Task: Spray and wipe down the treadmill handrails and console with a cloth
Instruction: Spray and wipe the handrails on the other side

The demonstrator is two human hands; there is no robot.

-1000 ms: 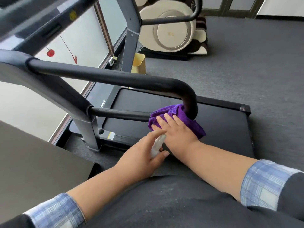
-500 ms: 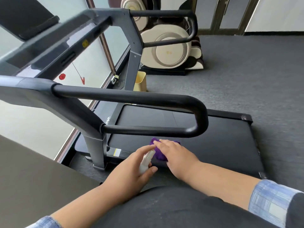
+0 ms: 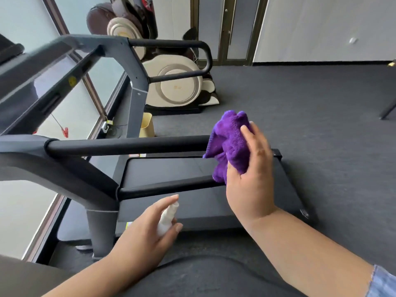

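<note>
View from a head-worn cam, looking down past the person's torso at a dark grey treadmill (image 3: pixel 64 168) on grey carpet. The right hand (image 3: pixel 249 179) was raised at the curved end of the near handrail (image 3: pixel 128 145), its grip closed round a bunched purple cloth (image 3: pixel 230 144); fingers curled over the top of the cloth, which covered the handrail's bend, w/ a loose corner hanging down twd the lower bar (image 3: pixel 167 187). Whether the cloth actually pressed on the rail can't be told. The left hand (image 3: pixel 143 236) sat lower and nearer the body, its grip wrapped round a small white spray bottle (image 3: pixel 166 219), index finger stretched along the top, nozzle aimed up twd the lower bar. The two hands were apart, not touching.

Beyond the near rail lay the black running belt (image 3: pixel 171 168), then the far handrail (image 3: pixel 201 58) on its upright. The console showed only as a blurred dark edge at upper left. Bkgd: a cream-and-brown massage chair (image 3: pixel 173 82), a yellow bin (image 3: pixel 146 125) by the window, and a closed door (image 3: pixel 227 28).
</note>
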